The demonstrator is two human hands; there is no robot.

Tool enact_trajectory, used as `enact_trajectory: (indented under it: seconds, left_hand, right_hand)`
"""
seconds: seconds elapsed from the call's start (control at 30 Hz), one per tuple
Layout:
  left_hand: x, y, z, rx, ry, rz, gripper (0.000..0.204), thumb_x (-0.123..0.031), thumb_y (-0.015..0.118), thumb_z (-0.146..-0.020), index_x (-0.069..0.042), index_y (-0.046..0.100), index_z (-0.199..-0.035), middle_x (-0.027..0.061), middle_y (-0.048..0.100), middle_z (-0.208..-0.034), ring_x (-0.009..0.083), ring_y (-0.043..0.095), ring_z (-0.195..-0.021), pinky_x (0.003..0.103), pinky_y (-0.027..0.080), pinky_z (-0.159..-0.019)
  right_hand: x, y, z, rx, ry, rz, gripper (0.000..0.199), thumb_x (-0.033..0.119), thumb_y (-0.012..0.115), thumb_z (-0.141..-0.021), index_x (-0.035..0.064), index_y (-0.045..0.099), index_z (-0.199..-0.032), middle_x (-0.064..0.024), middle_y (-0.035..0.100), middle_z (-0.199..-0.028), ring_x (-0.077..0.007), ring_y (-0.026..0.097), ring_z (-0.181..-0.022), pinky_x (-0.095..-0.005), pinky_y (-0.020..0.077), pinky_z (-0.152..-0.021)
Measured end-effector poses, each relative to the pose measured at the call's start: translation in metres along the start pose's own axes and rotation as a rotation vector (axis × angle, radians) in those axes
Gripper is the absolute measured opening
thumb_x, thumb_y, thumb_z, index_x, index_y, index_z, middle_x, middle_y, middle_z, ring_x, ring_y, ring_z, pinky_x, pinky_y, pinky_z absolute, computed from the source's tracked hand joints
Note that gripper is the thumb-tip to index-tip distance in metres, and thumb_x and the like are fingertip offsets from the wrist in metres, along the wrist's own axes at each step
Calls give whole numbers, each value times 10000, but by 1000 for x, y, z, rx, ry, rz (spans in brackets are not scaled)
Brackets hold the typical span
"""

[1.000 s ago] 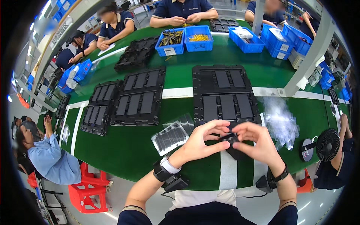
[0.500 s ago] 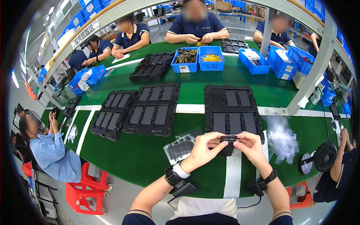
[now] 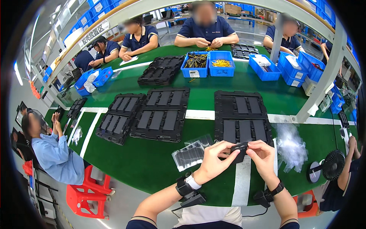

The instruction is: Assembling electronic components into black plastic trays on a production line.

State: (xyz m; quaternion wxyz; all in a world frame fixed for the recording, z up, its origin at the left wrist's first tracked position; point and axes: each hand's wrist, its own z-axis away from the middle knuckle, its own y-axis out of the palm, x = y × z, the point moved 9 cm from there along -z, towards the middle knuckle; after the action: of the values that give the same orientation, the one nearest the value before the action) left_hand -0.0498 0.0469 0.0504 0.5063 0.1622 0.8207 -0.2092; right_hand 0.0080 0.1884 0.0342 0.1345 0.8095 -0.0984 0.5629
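Note:
Between my hands, above the near edge of the green table, is a small flat black rectangular piece [image 3: 240, 149], held tilted. My left hand [image 3: 214, 159] grips its left side between thumb and fingers. At its right end, my right hand [image 3: 263, 155] pinches with thumb and forefinger; the exact contact is partly hidden. Just beyond my hands lies a black tray [image 3: 220, 110] with similar flat black pieces in its slots. Left of my left hand, a clear sheet with dark strips [image 3: 189, 155] lies on the table.
Two more filled black trays [image 3: 159, 114] [image 3: 119, 118] lie to the left. A heap of clear plastic film [image 3: 290, 147] and a small black fan [image 3: 333, 165] are at the right. Farther back stand blue bins [image 3: 195, 72] and a metal post [image 3: 322, 82]. Co-workers sit around the table.
The black piece has turned from nearly edge-on to a slant, showing more of its face. My hands have shifted slightly right and down in the picture, as has the scene.

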Motion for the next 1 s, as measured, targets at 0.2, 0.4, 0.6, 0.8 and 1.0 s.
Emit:
enact_trajectory:
  seconds: [0.2,0.4,0.6,0.8,1.0]
  left_hand:
    - [26,21,6,214,-222,338,187,-36,638,-777,44,574,-933,56,624,-803,74,600,-719,173,482,-562]
    - [27,26,9,293,-278,392,232,-2,590,-808,48,548,-1030,80,609,-953,117,593,-841,214,492,-705]
    - [28,21,6,225,-251,339,246,-11,590,-810,29,551,-1050,76,605,-958,124,577,-883,225,497,-701]
    - [26,17,6,159,-283,437,234,-25,592,-814,15,555,-1042,80,611,-932,124,580,-854,231,493,-689]
    - [28,11,6,156,-281,471,184,-28,599,-812,16,570,-988,83,615,-908,135,591,-843,243,494,-691]
  right_hand:
    - [-26,1,4,79,319,-393,70,44,615,-792,-20,619,-763,-36,607,-751,-90,542,-688,-220,430,-641]
    - [5,6,1,136,-11,317,186,62,572,-828,-27,535,-670,13,511,-643,-65,425,-576,-200,341,-522]
    - [-12,24,6,248,233,-18,123,16,590,-801,-16,597,-919,-43,612,-838,-101,581,-767,-242,492,-674]
    - [-18,19,8,248,280,11,262,5,627,-777,-19,578,-1034,-59,619,-950,-118,586,-863,-276,501,-772]
    - [-20,20,10,258,304,14,257,1,631,-773,-20,584,-1024,-56,619,-932,-112,581,-865,-275,503,-769]
